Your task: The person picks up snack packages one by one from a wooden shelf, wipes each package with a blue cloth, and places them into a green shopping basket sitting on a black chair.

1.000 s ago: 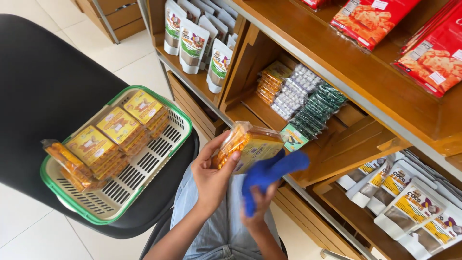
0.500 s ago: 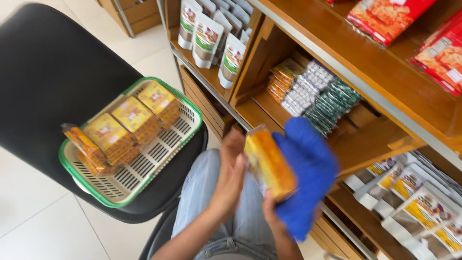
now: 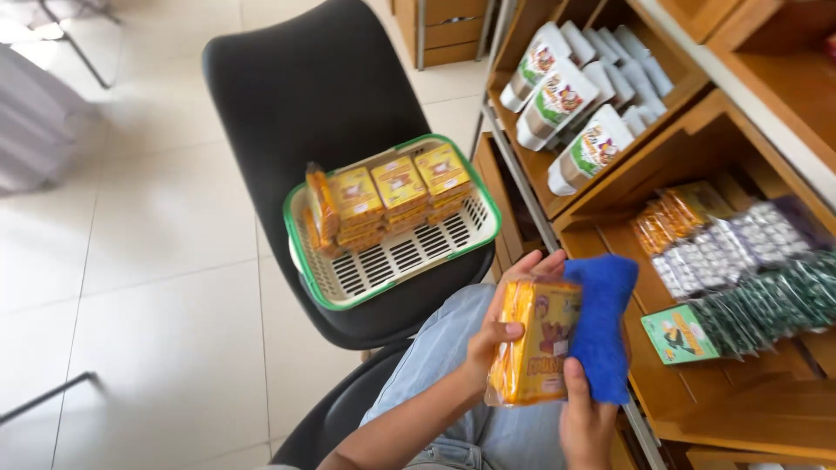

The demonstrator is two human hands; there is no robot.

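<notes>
So the person is sitting right by the wooden shelf unit (image 3: 740,78), and the left hand (image 3: 501,335) has its fingers clamped around the left edge of a clear-wrapped yellow and orange rectangular snack pack (image 3: 535,344), held upright over their lap in light blue jeans (image 3: 435,357). The right hand (image 3: 585,418) comes up from below with its thumb pressed on the lower right corner of the pack, and it's got a bright blue cloth (image 3: 603,326) pinched against the pack's right side; the rest of those fingers sit behind the cloth, so I can't tell exactly how they're curled. Just to the left, on the seat of a black plastic chair (image 3: 305,96), there's a white slotted plastic basket with a green rim (image 3: 401,261), and it holds a few stacks of the same yellow snack packs (image 3: 396,196) bunched toward the back, one standing on edge at the left end. On the shelves, white stand-up pouches with green and red labels (image 3: 570,96) lean in a row up top, and lower down there are rows of small packets in orange, silvery and dark green (image 3: 740,252), with a little green card (image 3: 679,335) lying in front of them
</notes>
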